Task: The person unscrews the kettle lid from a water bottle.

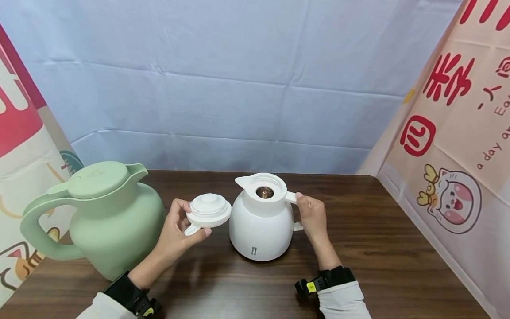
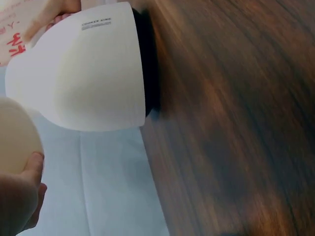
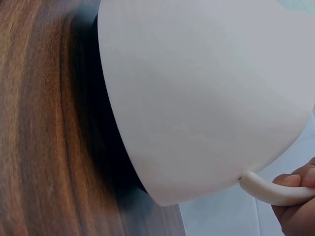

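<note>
A white thermos jug [image 1: 260,230] stands upright on the table with its round mouth uncovered and its spout toward the left. My right hand [image 1: 312,217] grips the jug's handle [image 3: 275,192], fingers wrapped round it in the right wrist view. Left of the jug, my left hand [image 1: 177,228] holds the white lid [image 1: 209,210] in the air between thumb and fingers, apart from the jug. In the left wrist view the lid [image 2: 17,137] shows only in part at the left edge, near the jug [image 2: 83,69].
A large light green jug [image 1: 119,226], its lid on, stands at the left of the brown wooden table [image 1: 390,248]. A pale blue cloth [image 1: 223,88] hangs behind the table. Printed cloths hang at the left and right [image 1: 454,146] sides.
</note>
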The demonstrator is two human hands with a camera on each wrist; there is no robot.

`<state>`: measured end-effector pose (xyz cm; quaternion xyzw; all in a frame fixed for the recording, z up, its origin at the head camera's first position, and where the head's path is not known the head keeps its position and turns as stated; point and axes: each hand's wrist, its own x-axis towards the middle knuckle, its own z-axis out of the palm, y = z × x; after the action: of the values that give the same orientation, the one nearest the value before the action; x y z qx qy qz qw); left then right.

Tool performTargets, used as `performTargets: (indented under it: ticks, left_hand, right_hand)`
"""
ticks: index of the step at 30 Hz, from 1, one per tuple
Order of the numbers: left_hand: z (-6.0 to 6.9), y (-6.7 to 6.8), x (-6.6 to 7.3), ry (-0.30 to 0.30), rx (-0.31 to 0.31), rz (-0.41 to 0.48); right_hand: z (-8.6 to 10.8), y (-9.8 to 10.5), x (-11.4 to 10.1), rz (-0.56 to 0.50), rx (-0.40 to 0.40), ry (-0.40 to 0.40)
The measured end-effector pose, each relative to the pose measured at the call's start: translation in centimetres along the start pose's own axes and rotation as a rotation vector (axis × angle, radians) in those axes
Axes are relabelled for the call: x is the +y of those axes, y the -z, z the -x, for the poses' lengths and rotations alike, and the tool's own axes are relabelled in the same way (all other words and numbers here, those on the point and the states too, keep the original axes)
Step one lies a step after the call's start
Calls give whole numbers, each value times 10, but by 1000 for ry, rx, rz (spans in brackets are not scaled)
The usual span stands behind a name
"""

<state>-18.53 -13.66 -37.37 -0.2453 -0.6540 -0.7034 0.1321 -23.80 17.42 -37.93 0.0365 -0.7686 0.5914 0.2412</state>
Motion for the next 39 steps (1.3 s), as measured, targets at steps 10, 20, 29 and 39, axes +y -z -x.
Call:
performTargets:
  ticks: [10,20,29,39]
  left_hand:
    - [4,-2,-6,-42,-33,-56]
    - [7,0,-15,180,37,-251]
    - [11,-1,-18,347,14,-510]
    - [14,-1,-29,361,18,-680]
  right_hand:
    - [-1,0,3,8,6,1]
    - [0,1,2,27,7,-4]
    - [0,0,3,19,10,-4]
    - [3,1,-11,0,-14,-5]
